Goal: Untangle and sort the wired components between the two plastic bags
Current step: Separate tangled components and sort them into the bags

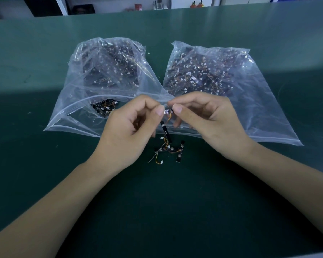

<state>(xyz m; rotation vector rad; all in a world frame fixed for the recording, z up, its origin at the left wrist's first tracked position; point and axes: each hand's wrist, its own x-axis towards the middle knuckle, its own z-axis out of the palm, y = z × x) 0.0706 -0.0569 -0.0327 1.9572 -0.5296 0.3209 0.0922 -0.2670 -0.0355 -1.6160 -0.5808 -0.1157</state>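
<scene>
Two clear plastic bags lie side by side on the green mat, each filled with small black boards, orange wires and white plugs: the left bag [86, 86] and the right bag [250, 94]. Between their front edges, my left hand [131, 127] and my right hand [203, 118] both pinch one wired component [167, 111] with thumb and forefinger. A black strip [166, 131] hangs from it on an orange wire. Below the hands, a small tangled cluster of wired components [169, 150] lies on the mat.
The green table mat [157, 211] stretches wide around the bags. Shelving and small items [138, 6] stand beyond the table's far edge. The near edge of the table [268, 255] shows at the bottom right.
</scene>
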